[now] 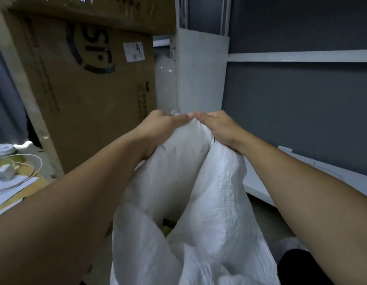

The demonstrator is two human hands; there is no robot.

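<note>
White quilt (215,202) held at its top edge by two grips: left hand (161,125) and right hand (217,127), each curled tight round a bunched fold, thumb tips touching. Rest of it hangs below the grips in two humps. Left of the grips: one cardboard box (86,99), big dark logo, looks like "JS" upside down, one white label (134,52), print unreadable. Lower left: surface (43,161) with one white charger (4,172), one cable (34,167), one cup lid (2,150)

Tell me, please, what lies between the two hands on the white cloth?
Head view: no gap; left hand and right hand touch tip to tip over the white cloth.
</note>
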